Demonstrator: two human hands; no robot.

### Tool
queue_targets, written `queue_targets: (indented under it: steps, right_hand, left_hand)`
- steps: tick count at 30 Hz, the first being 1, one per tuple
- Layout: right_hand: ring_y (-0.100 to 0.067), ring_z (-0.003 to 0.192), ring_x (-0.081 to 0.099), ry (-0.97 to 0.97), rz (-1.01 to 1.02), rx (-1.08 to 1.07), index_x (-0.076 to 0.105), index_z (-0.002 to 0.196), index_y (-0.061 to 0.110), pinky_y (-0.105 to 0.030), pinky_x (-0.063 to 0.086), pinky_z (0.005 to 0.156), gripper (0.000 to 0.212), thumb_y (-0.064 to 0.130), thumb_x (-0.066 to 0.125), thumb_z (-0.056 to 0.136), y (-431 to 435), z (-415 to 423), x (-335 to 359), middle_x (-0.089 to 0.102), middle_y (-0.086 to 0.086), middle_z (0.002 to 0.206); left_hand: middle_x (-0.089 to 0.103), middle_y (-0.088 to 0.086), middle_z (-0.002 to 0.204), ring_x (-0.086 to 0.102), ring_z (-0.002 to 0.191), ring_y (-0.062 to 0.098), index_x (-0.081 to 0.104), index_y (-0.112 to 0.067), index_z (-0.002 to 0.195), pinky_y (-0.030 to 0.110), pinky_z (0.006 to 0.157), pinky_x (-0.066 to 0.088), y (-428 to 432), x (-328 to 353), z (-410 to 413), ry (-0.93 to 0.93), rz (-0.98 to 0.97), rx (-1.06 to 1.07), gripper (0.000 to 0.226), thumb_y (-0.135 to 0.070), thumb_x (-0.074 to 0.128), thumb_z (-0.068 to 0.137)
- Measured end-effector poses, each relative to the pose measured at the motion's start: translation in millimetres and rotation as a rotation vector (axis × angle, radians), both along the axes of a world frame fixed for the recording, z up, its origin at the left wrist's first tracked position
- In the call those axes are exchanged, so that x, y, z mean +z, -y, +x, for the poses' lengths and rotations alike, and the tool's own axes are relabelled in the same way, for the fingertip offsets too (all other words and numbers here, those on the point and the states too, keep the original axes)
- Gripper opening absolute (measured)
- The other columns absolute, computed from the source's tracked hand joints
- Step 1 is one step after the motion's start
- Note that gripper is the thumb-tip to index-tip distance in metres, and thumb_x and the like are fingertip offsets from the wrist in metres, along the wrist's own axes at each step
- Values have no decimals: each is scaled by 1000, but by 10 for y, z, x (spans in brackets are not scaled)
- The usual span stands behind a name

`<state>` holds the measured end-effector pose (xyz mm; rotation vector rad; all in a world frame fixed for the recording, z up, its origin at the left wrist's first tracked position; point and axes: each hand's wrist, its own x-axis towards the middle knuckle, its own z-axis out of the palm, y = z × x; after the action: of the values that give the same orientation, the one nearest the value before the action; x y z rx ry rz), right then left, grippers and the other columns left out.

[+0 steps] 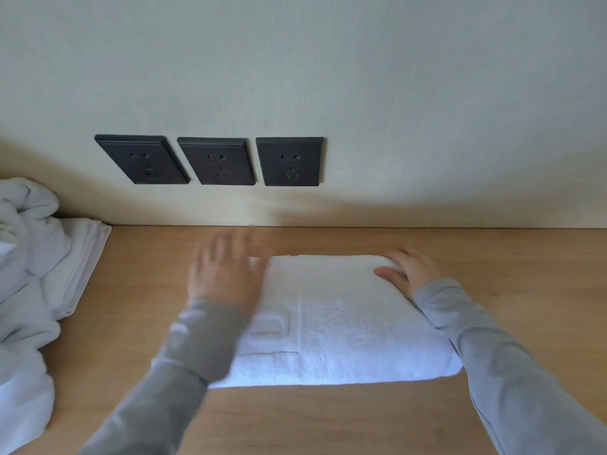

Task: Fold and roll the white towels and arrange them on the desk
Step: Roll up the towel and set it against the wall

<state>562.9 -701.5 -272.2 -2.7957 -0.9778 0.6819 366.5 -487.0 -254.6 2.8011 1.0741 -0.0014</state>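
While folded towel (345,320) is lying long-axis left-right, right grip (405,270), fingers apart, is pressing its upper-right corner; blurred left grip (226,267), also spread, is hovering at left end.

Plain white folded terry towel (354,323), faint seam lines across it. Light tan wood-grain desk (328,421). Rumpled towel pile (26,264) at the desk's left edge reads bluish-white. Three matte black socket plates (216,160), pale cream wall (427,93), grey long sleeves (492,356).
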Motion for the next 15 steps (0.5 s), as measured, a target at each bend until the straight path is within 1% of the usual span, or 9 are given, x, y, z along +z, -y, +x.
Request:
queue_targets:
  steps: [2,3,5,7,10,11,12,13,15]
  right_hand:
    - [-22,142,21,208,-118,38,35,142,23,-50,11,115,53,49,21,98,-81,-156,135,24,-4,154]
    - [-22,143,21,307,-56,38,35,142,17,-53,9,115,57,44,12,98,-140,-310,190,25,-7,154]
    - [-28,133,41,403,144,79,52,130,5,-59,24,110,63,36,7,97,-250,-704,241,47,-14,141]
    - [-29,127,48,403,156,144,58,125,5,-59,31,104,65,37,9,98,-319,-1021,185,56,-12,133]
    - [-27,135,38,325,60,161,44,138,8,-54,30,108,67,44,5,96,-285,-1104,-24,43,-8,144]
    - [-27,135,38,332,58,143,44,138,8,-54,31,107,66,43,6,96,-281,-1076,-93,43,-8,145]
    - [-28,134,40,342,45,124,45,137,8,-54,34,106,65,42,7,97,-285,-1061,-144,44,-8,144]
    - [-27,133,41,356,40,107,46,137,9,-54,35,105,63,41,10,97,-305,-1057,-180,45,-8,143]
    - [-26,135,39,351,51,100,44,138,10,-53,32,107,60,40,18,93,-345,-1051,-226,43,-7,145]
  left_hand:
    - [3,0,159,-8,146,21,-6,-34,149,44,114,-12,475,0,-34,-42,-13,-218,75,-60,-18,79]
    - [-8,-2,159,-17,144,21,-15,-33,146,45,113,-17,651,-56,-35,-80,-22,-265,74,-59,-23,78]
    - [-16,-2,157,-21,143,23,-21,-32,143,47,112,-17,769,-185,-28,-90,-17,-270,69,-57,-26,79]
    - [-11,-1,158,-13,145,24,-15,-31,145,49,115,-10,714,-268,-24,-74,24,-278,69,-55,-28,81]
    - [22,4,156,19,143,27,23,-26,147,55,113,19,697,-319,-3,-119,-20,-291,69,-52,-10,94]
    - [27,4,154,24,142,28,30,-24,146,55,112,24,698,-358,7,-112,-37,-297,67,-50,-6,96]
    - [26,4,154,23,142,27,28,-24,146,55,112,22,693,-392,15,-116,-48,-307,66,-50,-5,96]
    - [18,3,156,15,144,26,19,-26,148,54,115,15,678,-422,25,-121,-49,-317,65,-50,-8,95]
    - [-8,0,158,-13,144,22,-13,-31,146,47,116,-7,644,-481,46,-90,-20,-322,61,-53,-16,89]
